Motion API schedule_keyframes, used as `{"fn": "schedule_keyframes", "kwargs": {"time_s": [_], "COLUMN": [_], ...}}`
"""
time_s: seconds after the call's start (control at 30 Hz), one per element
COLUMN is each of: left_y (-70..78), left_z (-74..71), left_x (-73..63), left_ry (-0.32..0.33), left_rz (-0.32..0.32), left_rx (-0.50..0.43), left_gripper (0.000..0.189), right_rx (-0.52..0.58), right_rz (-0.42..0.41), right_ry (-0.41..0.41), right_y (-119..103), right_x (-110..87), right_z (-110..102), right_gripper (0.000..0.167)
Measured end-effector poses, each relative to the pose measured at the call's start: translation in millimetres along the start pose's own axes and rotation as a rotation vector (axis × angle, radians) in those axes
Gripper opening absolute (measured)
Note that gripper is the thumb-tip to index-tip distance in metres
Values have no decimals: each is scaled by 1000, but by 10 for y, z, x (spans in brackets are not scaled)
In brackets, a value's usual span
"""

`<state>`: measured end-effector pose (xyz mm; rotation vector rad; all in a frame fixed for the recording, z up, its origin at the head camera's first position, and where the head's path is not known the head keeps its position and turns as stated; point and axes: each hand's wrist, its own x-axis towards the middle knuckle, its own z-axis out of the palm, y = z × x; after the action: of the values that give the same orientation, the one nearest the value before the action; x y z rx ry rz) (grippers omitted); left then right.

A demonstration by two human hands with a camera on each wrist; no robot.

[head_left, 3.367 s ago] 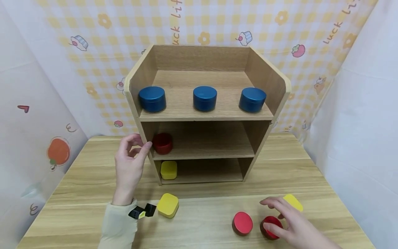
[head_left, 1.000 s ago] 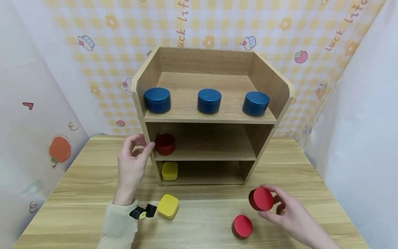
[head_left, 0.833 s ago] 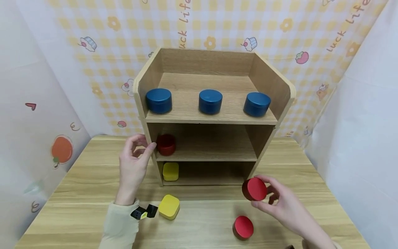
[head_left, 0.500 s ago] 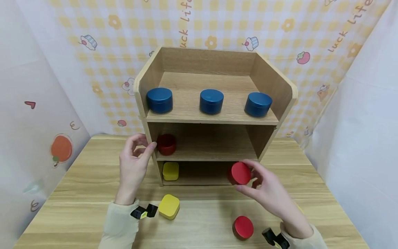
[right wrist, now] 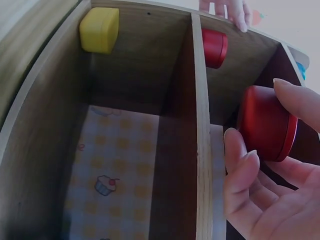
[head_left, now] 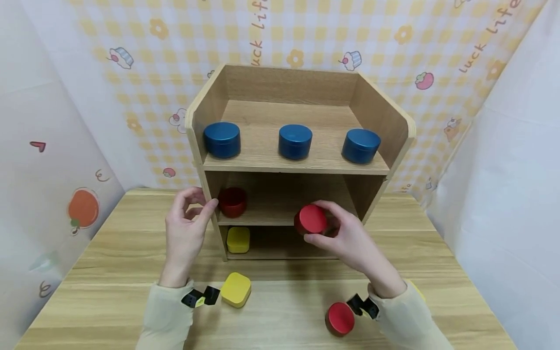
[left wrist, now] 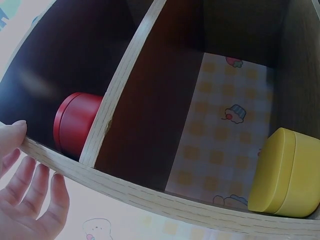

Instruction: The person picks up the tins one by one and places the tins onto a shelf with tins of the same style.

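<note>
Storage in the wooden shelf unit (head_left: 290, 85) runs to three tiers. Three blue tins (head_left: 295, 142) stand in a row across the top tier (head_left: 286, 114); a stored red tin (head_left: 233, 202) sits at the left end of the middle compartment (head_left: 275, 194), and a stored yellow tin (head_left: 238, 240) at the left end of the bottom compartment (head_left: 275, 243).

The right hand (head_left: 350, 238) has a narrow grip around the held red tin (head_left: 310, 219), tilted at the mouth of the middle compartment; whether it crosses the front edge, I cannot tell. The left hand (head_left: 185, 233) keeps its grip on the left side panel (head_left: 210, 102), thumb at the front edge.

On the desk (head_left: 109, 272), a loose yellow tin (head_left: 236, 290) lies before the unit, and a loose red tin (head_left: 340, 319) near the right sleeve (head_left: 409, 321).
</note>
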<state>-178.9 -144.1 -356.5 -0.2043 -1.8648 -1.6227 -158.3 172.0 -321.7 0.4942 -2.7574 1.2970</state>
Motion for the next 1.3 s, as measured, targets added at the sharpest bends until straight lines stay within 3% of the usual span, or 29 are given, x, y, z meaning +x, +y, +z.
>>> {"fn": "schedule_keyframes", "kwargs": {"time_s": [0.47,0.73,0.97,1.3], "left_y": [9,-5,0,-3], "left_z": [-3,22,21,10], "left_x": [9,-8,-9,-6], "left_ry": [-1,0,4,11], "left_rz": [-5,-8,-7,-23], "left_rx": [21,8,3,9], "left_gripper": [32,31,32,31], "right_rx": [-9,-25,-110,-120], "right_rz": [61,128,128,179], "right_ry": [-71,-111,-90,-115], "right_y": [-138,-149,-190,-224], "right_x": [374,482,566,633], "right_z": [127,169,195,215], "right_gripper": [68,70,71,73]}}
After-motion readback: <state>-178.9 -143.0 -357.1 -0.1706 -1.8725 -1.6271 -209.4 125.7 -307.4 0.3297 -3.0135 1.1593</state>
